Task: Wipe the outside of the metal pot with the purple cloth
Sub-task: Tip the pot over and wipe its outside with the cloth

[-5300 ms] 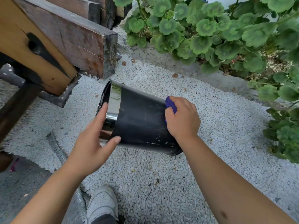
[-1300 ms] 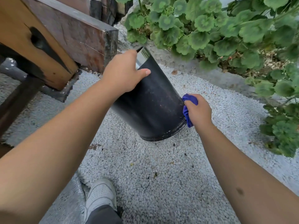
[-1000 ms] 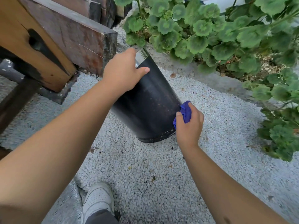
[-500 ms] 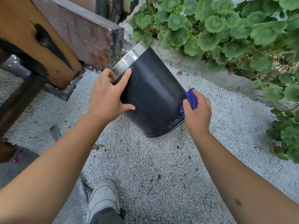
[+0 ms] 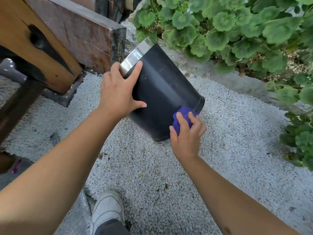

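Open white gravel (image 5: 152, 175) spreads near and right of the tilted metal pot (image 5: 162, 92), giving free passage on those sides. On the left, a heavy wooden beam (image 5: 79, 33) stands just beside the pot's shiny rim, leaving only a narrow gap there. Far and right, leafy green plants (image 5: 228, 28) overhang a pale stone edging (image 5: 228, 78) and close off that side. The left hand (image 5: 118, 92) covers the pot's near-left wall, and the right hand (image 5: 188, 133), holding the purple cloth (image 5: 183, 116), blocks its near lower edge. A white shoe (image 5: 108, 207) occupies the gravel at the near edge.
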`<state>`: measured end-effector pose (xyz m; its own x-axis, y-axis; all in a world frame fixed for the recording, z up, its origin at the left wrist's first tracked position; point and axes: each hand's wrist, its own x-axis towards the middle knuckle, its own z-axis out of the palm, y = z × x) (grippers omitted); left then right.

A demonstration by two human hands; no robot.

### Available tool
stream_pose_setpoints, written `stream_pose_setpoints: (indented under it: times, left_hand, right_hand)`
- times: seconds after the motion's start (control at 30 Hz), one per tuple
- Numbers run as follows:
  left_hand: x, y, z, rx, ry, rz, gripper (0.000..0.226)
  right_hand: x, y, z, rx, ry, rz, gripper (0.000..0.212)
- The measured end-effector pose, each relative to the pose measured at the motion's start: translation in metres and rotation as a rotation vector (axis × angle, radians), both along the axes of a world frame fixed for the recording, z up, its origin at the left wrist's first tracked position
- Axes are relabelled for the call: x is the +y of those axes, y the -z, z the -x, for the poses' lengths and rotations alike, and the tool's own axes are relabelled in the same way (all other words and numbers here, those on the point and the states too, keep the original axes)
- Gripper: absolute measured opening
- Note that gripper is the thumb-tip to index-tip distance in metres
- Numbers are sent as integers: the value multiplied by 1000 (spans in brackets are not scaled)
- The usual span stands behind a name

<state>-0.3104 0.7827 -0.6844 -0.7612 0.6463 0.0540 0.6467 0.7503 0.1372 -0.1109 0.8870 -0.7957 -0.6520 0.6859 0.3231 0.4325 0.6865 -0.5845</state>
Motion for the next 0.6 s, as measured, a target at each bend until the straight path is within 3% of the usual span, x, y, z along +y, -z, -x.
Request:
stream_pose_setpoints:
  times: [0.1, 0.2, 0.33, 0.47, 0.6]
  left_hand:
    - [-1, 4, 3, 4, 43, -86, 127]
    - [-23, 15, 14, -226, -26, -324, 131]
    - [-44, 24, 9, -306, -68, -230, 108]
    - [-36, 4, 7, -345, 48, -220, 68]
    - [-29, -27, 9, -253, 100, -171, 76]
  right_hand:
    - [9, 3, -1, 17, 22, 43, 53]
    - [17, 1, -4, 56, 49, 241, 56]
    - [23, -6, 0, 144, 173, 581, 62]
    - [50, -17, 3, 202, 257, 711, 57]
    - [67, -23, 7, 225, 271, 781, 52]
